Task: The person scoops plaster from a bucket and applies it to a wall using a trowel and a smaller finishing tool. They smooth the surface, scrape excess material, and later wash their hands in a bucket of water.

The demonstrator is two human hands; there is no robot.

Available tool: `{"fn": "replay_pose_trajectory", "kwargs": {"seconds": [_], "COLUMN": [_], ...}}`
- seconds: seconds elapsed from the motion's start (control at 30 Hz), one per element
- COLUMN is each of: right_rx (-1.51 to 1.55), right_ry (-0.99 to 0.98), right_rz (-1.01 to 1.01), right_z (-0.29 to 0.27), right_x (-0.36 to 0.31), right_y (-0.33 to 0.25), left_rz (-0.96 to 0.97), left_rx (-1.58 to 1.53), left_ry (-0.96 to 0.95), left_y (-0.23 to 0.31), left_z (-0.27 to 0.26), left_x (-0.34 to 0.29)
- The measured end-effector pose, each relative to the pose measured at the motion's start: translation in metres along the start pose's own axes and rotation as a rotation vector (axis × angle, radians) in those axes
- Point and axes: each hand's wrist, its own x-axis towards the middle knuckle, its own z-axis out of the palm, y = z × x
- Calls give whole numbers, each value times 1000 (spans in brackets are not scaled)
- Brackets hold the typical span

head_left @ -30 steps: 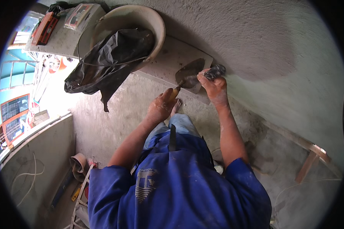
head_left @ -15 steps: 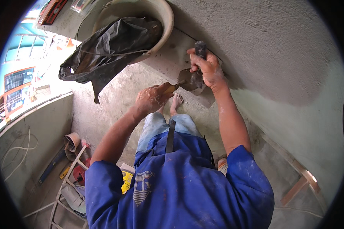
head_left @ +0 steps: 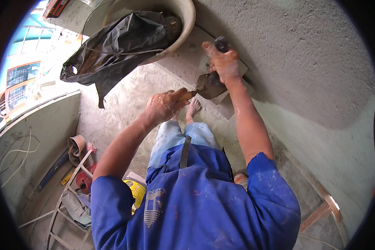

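Note:
My left hand (head_left: pixel 166 104) is closed round the wooden handle (head_left: pixel 189 95) of a pointed trowel. Its grey, mortar-smeared blade (head_left: pixel 210 86) reaches to the right, below my right hand. My right hand (head_left: pixel 226 66) grips the black handle (head_left: pixel 221 44) of a flat plastering trowel, with the thumb raised along it. Much of that tool's plate is hidden by the hand and the other blade; I cannot tell whether the two tools touch. Both hands are spotted with mortar.
A large tub (head_left: pixel 188 21) with a crumpled black plastic sheet (head_left: pixel 121 41) stands ahead to the left. Rough plaster covers the wall (head_left: pixel 296 54) on the right. A low wall (head_left: pixel 37 133), a metal frame (head_left: pixel 59 210) and a yellow container (head_left: pixel 136 192) are on the left.
My right hand has moved slightly away from me and its thumb has lifted, uncovering more of the pointed trowel's blade. My left hand stays in nearly the same place; the view has shifted a little.

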Motion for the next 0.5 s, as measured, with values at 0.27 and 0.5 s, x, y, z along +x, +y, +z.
{"fn": "replay_pose_trajectory", "kwargs": {"seconds": [0.27, 0.5], "right_rx": [-122, 330], "right_ry": [2, 81], "right_rz": [-264, -160], "right_z": [5, 2], "right_x": [1, 11], "right_y": [29, -13], "left_rz": [-73, -42], "left_rx": [51, 4], "left_ry": [-39, -8], "left_y": [2, -6], "left_z": [4, 7], "left_x": [-4, -3]}}
